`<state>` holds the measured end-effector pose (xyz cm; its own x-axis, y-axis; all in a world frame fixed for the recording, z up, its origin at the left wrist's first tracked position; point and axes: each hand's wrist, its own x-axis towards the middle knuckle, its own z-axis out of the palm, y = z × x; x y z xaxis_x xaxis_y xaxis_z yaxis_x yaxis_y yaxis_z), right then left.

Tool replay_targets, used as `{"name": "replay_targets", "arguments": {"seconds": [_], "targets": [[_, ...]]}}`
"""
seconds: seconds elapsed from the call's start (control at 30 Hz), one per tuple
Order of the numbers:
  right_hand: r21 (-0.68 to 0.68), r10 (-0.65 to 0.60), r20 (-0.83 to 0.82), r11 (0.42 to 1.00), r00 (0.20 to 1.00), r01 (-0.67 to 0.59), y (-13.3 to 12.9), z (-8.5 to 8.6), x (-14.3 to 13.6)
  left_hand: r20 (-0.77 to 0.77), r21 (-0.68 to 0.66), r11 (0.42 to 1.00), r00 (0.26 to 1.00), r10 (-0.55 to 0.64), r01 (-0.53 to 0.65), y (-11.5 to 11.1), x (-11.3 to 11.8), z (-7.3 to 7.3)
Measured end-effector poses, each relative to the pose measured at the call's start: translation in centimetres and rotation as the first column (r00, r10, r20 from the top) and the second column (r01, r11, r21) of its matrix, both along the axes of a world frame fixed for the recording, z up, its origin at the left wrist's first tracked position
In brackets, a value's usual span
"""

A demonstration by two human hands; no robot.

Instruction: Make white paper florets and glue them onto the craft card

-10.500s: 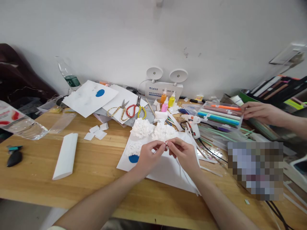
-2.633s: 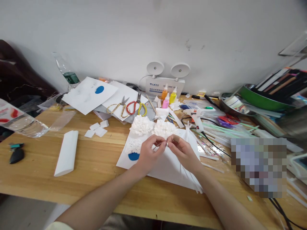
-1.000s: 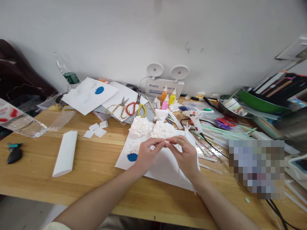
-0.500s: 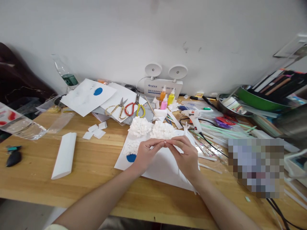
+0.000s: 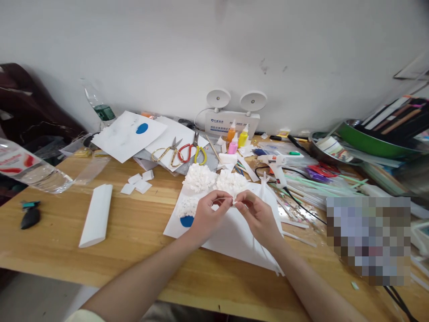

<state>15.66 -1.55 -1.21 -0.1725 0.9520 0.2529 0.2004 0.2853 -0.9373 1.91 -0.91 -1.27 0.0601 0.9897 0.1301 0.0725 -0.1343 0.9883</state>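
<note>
Over a white paper sheet [image 5: 224,239], my left hand [image 5: 209,217] and my right hand [image 5: 259,219] meet at the fingertips. Both pinch a tiny white piece [image 5: 233,202], mostly covered by the fingers and too small to name. Just beyond them on the sheet sit white crumbly-looking clusters: one at the back left [image 5: 199,178], one at the back right [image 5: 231,181] and a speckled one [image 5: 187,207] beside a blue oval [image 5: 187,222]. Thin white strips [image 5: 264,190] lie by my right hand, partly behind it.
Scissors [image 5: 170,151], red-and-yellow-handled pliers [image 5: 193,150] and small paint bottles [image 5: 233,144] lie toward the wall. A glue gun [image 5: 277,170] with a black cord is at right, near scattered strips. A folded white paper form [image 5: 96,215] and paper squares [image 5: 137,183] lie left.
The fingers of both hands have curled in more, and the fingertips are slightly further apart around the white piece. The whole view has shifted a little, with the objects sliding right.
</note>
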Motion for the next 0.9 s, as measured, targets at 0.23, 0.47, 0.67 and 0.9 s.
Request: {"name": "replay_targets", "arguments": {"seconds": [0.23, 0.47, 0.67, 0.9], "targets": [[-0.027, 0.022, -0.028, 0.999, 0.999, -0.023, -0.03, 0.15, -0.25, -0.041, 0.024, 1.000, 0.999, -0.003, 0.004, -0.29, 0.01, 0.10], [0.041, -0.065, -0.025, 0.997, 0.998, 0.066, 0.07, -0.35, -0.04, -0.027, 0.031, 0.999, 1.000, -0.010, 0.011, -0.44, 0.03, 0.04], [0.143, -0.106, 0.054, 0.985, 0.993, 0.097, 0.08, -0.07, 0.12, -0.040, 0.056, 0.998, 0.999, -0.012, 0.015, -0.55, -0.09, 0.18], [0.257, -0.235, 0.093, 0.944, 0.968, 0.205, -0.17, 0.21, 0.03, 0.017, 0.038, 0.999, 0.999, -0.034, 0.033, -0.60, 0.02, 0.22]]}}
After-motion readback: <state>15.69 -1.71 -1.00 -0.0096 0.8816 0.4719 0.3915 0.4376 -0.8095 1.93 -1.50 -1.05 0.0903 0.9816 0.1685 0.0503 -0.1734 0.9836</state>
